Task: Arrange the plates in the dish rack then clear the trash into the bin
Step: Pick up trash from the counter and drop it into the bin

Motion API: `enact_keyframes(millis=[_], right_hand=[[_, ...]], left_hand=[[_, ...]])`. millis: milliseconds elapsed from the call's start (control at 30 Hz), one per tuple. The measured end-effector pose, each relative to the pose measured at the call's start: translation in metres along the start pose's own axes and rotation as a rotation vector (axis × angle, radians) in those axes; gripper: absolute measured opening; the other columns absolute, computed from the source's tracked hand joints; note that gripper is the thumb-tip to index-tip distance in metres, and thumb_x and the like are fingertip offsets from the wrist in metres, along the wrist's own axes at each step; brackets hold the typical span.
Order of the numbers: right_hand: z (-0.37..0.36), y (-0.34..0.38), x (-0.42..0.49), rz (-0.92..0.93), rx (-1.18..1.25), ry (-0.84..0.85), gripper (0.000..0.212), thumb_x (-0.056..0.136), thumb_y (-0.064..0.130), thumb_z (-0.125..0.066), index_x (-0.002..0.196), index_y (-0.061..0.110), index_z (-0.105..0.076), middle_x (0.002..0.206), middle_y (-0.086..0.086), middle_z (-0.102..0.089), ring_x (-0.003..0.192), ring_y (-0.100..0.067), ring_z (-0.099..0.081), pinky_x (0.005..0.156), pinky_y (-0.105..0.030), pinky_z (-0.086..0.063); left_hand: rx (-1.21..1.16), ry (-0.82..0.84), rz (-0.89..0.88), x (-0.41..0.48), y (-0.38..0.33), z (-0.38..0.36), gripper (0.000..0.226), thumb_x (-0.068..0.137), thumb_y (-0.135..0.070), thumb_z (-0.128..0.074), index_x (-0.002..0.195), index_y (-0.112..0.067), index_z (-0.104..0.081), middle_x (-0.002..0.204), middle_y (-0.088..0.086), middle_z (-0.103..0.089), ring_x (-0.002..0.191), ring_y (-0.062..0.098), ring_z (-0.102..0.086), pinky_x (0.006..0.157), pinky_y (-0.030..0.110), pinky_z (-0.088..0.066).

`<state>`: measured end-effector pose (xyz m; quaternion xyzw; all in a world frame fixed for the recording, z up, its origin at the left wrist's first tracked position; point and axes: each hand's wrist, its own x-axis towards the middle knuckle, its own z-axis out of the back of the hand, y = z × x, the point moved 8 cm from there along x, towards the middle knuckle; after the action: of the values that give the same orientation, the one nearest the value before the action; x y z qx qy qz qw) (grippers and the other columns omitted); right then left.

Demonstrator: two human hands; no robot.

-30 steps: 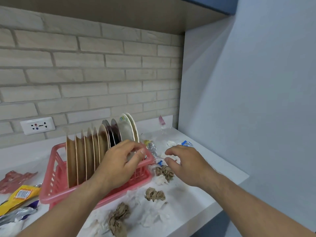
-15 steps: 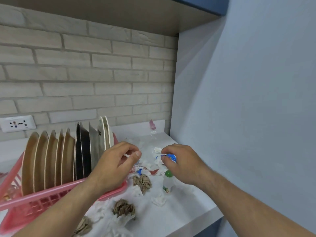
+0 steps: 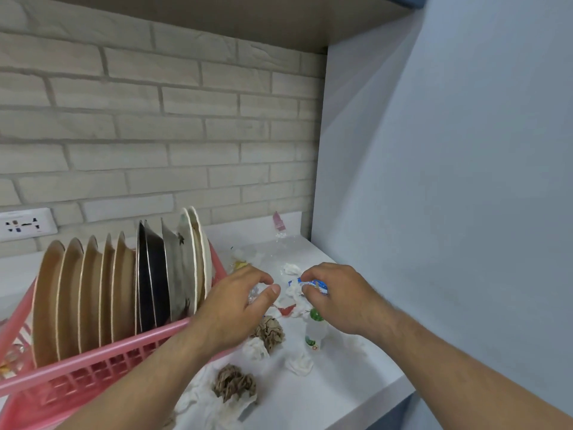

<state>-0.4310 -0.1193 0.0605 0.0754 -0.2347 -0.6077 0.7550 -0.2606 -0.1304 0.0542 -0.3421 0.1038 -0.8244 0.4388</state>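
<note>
One wide-angle view here, riding on the person's head and looking forward and down across the white counter into the corner where the brick wall meets the grey side wall. Both forearms run in from the bottom edge, and it sits near enough to pick out the clear plastic pinched in the left hand and the blue wrapper pinched in the right hand. The pink dish rack is cut off at the lower left, and the underside of a shelf caps the top.
</note>
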Motion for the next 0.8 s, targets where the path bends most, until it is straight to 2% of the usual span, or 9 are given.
enact_keyframes(millis=[233,333,400,500,733,800], right_hand=[[0.002,-0.027,0.031,-0.045,0.019,0.001,0.031,0.097,0.034,-0.048,0.124,0.025,-0.061,0.125,0.012,-0.058,0.115,-0.009,-0.051,0.095,-0.022,-0.041],[-0.004,-0.052,0.048,-0.074,0.066,0.016,0.029,0.097,0.032,-0.050,0.121,0.023,-0.063,0.122,0.010,-0.060,0.110,-0.009,-0.054,0.090,-0.021,-0.041],[-0.011,-0.073,0.064,-0.098,0.102,0.022,0.027,0.096,0.032,-0.052,0.117,0.024,-0.065,0.120,0.011,-0.062,0.107,-0.007,-0.054,0.086,-0.018,-0.039],[-0.021,-0.108,0.096,-0.116,0.165,0.026,0.026,0.094,0.031,-0.054,0.115,0.023,-0.067,0.119,0.010,-0.063,0.109,-0.006,-0.055,0.092,-0.018,-0.040],[-0.055,-0.170,0.176,-0.068,0.174,0.131,0.030,0.095,0.029,-0.056,0.123,0.020,-0.063,0.124,0.006,-0.061,0.112,-0.008,-0.055,0.090,-0.014,-0.036],[-0.069,-0.186,0.196,-0.073,0.184,0.168,0.031,0.095,0.029,-0.057,0.125,0.021,-0.062,0.126,0.006,-0.060,0.113,-0.008,-0.054,0.091,-0.015,-0.037]], left_hand=[[0.065,-0.021,-0.009,0.036,0.000,-0.003,0.037,0.094,-0.054,-0.040,0.112,-0.029,-0.061,0.112,-0.017,-0.058,0.105,0.002,-0.052,0.092,0.026,-0.042],[0.083,-0.023,0.041,0.054,0.006,-0.019,0.032,0.095,-0.046,-0.045,0.113,-0.026,-0.062,0.114,-0.016,-0.057,0.108,0.005,-0.051,0.095,0.026,-0.041],[0.086,-0.033,0.074,0.066,0.011,-0.033,0.030,0.094,-0.045,-0.047,0.111,-0.025,-0.062,0.113,-0.015,-0.057,0.106,0.005,-0.053,0.093,0.024,-0.041],[0.092,-0.033,0.130,0.093,0.023,-0.058,0.031,0.094,-0.046,-0.046,0.111,-0.026,-0.062,0.113,-0.015,-0.057,0.104,0.005,-0.053,0.090,0.022,-0.040],[0.154,-0.051,0.258,0.162,0.060,-0.104,0.028,0.094,-0.043,-0.047,0.107,-0.024,-0.063,0.111,-0.012,-0.060,0.101,0.007,-0.054,0.086,0.021,-0.039],[0.176,-0.048,0.281,0.174,0.071,-0.114,0.028,0.094,-0.043,-0.048,0.108,-0.024,-0.062,0.111,-0.013,-0.059,0.092,0.006,-0.052,0.081,0.019,-0.036]])
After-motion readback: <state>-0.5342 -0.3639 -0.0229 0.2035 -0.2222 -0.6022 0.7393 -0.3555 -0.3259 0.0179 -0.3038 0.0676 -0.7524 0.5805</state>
